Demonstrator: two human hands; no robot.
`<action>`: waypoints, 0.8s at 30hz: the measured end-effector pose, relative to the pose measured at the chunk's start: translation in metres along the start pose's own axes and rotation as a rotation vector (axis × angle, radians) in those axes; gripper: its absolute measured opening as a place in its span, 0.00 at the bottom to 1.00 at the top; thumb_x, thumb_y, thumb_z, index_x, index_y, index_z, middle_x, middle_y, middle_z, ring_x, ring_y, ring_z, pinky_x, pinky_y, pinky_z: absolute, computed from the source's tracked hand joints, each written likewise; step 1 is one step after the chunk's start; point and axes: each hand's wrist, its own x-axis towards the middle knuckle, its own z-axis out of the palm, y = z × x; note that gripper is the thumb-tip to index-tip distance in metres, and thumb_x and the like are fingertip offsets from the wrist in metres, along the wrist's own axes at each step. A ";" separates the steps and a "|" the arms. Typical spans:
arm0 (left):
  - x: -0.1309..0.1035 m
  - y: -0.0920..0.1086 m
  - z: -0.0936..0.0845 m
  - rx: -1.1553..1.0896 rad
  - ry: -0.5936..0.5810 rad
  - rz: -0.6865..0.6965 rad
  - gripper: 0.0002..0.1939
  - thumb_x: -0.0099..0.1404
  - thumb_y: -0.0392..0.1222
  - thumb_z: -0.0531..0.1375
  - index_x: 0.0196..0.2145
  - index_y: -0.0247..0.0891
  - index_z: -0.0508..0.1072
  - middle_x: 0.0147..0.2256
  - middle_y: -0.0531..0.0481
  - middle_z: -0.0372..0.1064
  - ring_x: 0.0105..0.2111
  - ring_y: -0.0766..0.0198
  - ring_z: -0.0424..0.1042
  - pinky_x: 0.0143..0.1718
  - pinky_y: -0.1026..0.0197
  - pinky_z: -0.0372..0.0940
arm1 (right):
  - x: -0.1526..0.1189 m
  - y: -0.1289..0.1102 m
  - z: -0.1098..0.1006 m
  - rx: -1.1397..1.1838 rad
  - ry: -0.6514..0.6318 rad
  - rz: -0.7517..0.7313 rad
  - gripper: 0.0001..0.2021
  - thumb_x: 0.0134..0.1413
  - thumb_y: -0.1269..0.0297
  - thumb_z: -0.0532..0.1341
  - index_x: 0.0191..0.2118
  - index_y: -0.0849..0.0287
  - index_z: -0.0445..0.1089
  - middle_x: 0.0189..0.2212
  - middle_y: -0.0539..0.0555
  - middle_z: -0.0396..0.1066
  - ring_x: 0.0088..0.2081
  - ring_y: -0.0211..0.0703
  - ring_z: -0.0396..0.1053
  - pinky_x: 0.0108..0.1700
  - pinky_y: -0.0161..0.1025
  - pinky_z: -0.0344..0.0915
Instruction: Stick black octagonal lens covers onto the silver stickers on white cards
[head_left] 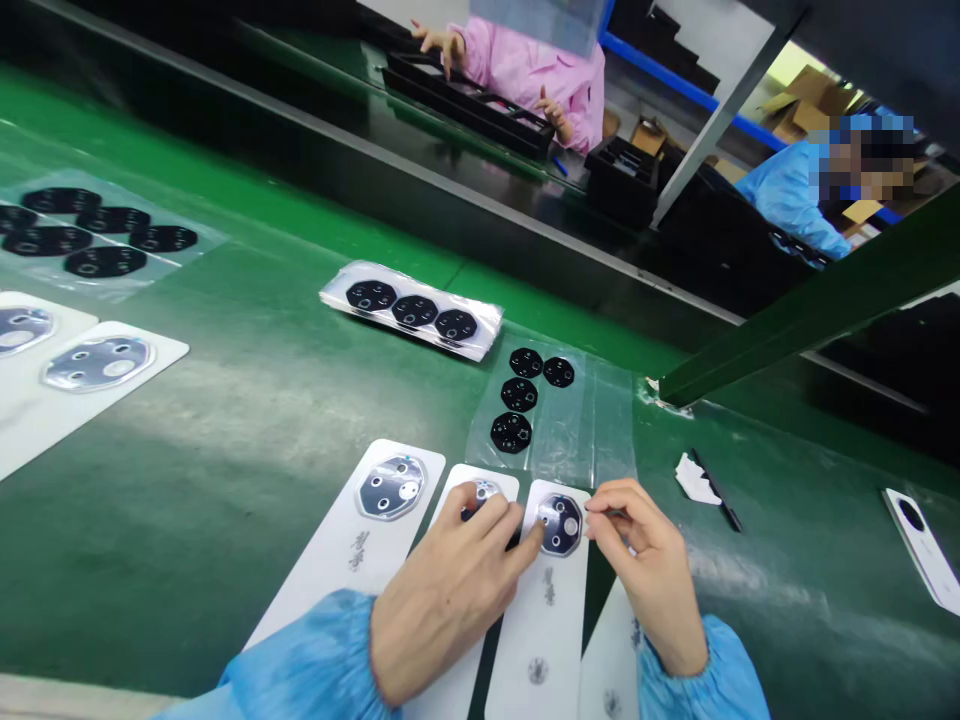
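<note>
Several long white panels lie side by side before me, each bearing an octagonal plate with round holes. My left hand (457, 575) reaches across the middle panel (450, 660), its fingers bent and apart over that plate, which they partly hide. Its thumb touches the left edge of the octagonal plate (559, 525) on the white panel (536, 630) to the right. At that plate's right edge, my right hand (649, 560) has thumb and index finger pinched together; what is between them cannot be made out. Further left lies another white panel (337, 580).
Black octagonal pieces (519, 394) rest on a clear plastic sheet (562, 430), beside a stack of film (412, 310). A black pen (718, 490) and white scrap (696, 480) lie right. More panels (97, 400) are left. A green post (810, 300) slants across; two people work beyond.
</note>
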 end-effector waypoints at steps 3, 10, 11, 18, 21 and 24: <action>0.001 0.000 -0.001 0.013 -0.019 0.004 0.16 0.60 0.32 0.53 0.47 0.37 0.66 0.31 0.50 0.62 0.33 0.58 0.58 0.38 0.52 0.50 | 0.001 0.000 0.002 -0.021 -0.039 0.003 0.04 0.58 0.66 0.57 0.35 0.57 0.68 0.37 0.53 0.63 0.35 0.39 0.67 0.35 0.34 0.68; 0.000 0.002 0.000 0.042 -0.042 0.007 0.16 0.61 0.32 0.52 0.47 0.36 0.64 0.30 0.50 0.62 0.33 0.58 0.57 0.39 0.51 0.50 | -0.002 -0.004 0.011 -0.301 -0.044 -0.175 0.06 0.60 0.73 0.54 0.39 0.55 0.64 0.35 0.52 0.67 0.34 0.38 0.67 0.37 0.35 0.66; -0.001 0.002 0.000 0.046 -0.042 0.008 0.16 0.61 0.32 0.52 0.47 0.36 0.64 0.30 0.50 0.62 0.33 0.58 0.57 0.38 0.51 0.50 | -0.003 -0.004 0.012 -0.316 -0.045 -0.202 0.06 0.60 0.73 0.53 0.38 0.56 0.64 0.36 0.52 0.66 0.36 0.39 0.67 0.37 0.35 0.65; -0.001 0.002 0.000 0.075 -0.039 0.015 0.14 0.61 0.32 0.50 0.45 0.36 0.65 0.29 0.50 0.62 0.33 0.57 0.57 0.38 0.51 0.50 | -0.003 0.001 0.023 -0.581 -0.087 -0.385 0.13 0.59 0.81 0.48 0.39 0.59 0.65 0.41 0.59 0.59 0.39 0.43 0.63 0.39 0.42 0.65; -0.001 0.002 -0.001 0.075 -0.025 0.016 0.15 0.60 0.31 0.50 0.45 0.36 0.65 0.29 0.50 0.61 0.33 0.57 0.57 0.37 0.51 0.49 | -0.003 -0.001 0.022 -0.664 -0.037 -0.449 0.14 0.58 0.81 0.49 0.41 0.59 0.65 0.41 0.59 0.58 0.38 0.44 0.60 0.37 0.43 0.65; -0.001 0.002 -0.001 0.073 -0.020 0.011 0.14 0.61 0.31 0.50 0.44 0.36 0.65 0.29 0.50 0.61 0.32 0.58 0.57 0.37 0.51 0.49 | -0.003 -0.003 0.021 -0.700 -0.031 -0.490 0.13 0.58 0.81 0.49 0.41 0.59 0.65 0.39 0.58 0.57 0.38 0.44 0.59 0.36 0.42 0.64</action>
